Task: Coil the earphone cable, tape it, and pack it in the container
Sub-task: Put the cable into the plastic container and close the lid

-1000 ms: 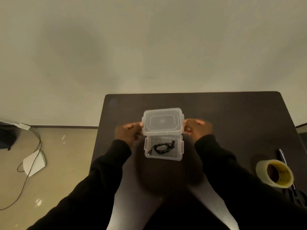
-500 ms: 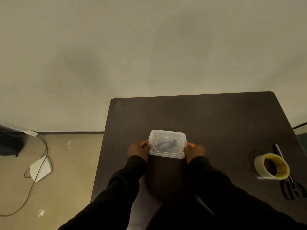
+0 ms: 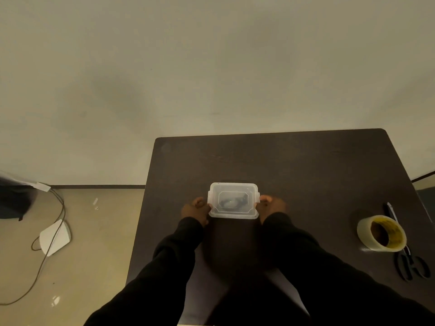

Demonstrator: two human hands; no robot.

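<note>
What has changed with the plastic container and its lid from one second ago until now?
The translucent lid came down onto the clear plastic container and now covers it; the dark coiled earphone cable shows dimly through it. The left hand and right hand stay at its sides. The tape roll and the scissors did not move.

no readable text; dark marks on tape roll (image 3: 382,232) inner core too blurred.
</note>
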